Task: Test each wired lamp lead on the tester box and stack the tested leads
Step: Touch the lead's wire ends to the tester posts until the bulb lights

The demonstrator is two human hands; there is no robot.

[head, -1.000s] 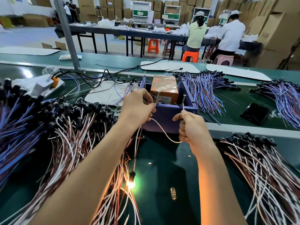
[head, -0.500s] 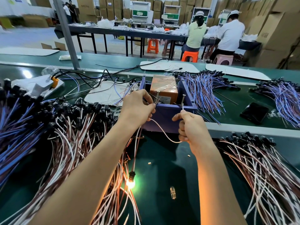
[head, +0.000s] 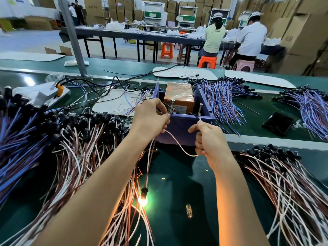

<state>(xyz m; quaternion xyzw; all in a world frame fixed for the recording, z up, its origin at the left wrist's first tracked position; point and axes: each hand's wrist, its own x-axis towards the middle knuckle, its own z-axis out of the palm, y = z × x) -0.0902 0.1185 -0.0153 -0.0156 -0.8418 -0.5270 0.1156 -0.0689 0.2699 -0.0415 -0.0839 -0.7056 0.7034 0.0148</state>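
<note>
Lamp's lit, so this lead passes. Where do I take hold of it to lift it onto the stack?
Pinch the paired wires just above the black socket, coming from the right: they hang straight from the left hand there, the lit bulb is probably hot, and the lead pile crowds the left side.

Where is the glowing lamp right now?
In the head view the glowing lamp is low, just left of centre, below the purple tester box, at the right edge of the left pile of leads.
</note>
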